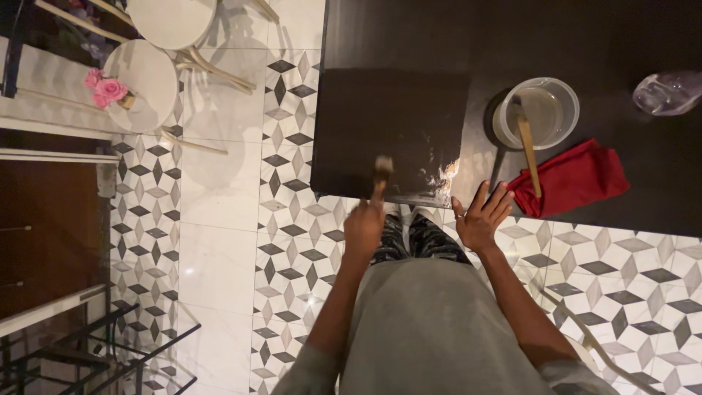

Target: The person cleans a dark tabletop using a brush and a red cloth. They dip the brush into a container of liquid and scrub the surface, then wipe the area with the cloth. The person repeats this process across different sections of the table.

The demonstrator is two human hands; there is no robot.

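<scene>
Two hands busy: left hand (363, 228) clamped on brush (382, 174) at dark board's (391, 132) near edge, right hand (480, 217) fingers apart, flat on table (643, 205) edge; short soft strokes best, I think

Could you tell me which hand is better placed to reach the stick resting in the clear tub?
Probably the right hand: it is open, empty and nearest the stick in the tub. The left hand grips a brush.

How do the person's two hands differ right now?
The left hand is closed around a brush whose tip meets the dark board; the right hand is open, fingers spread, holding nothing. The left hand sits before the board's near edge; the right hand is beside the board's corner, near the red cloth. Both are bare.
</scene>
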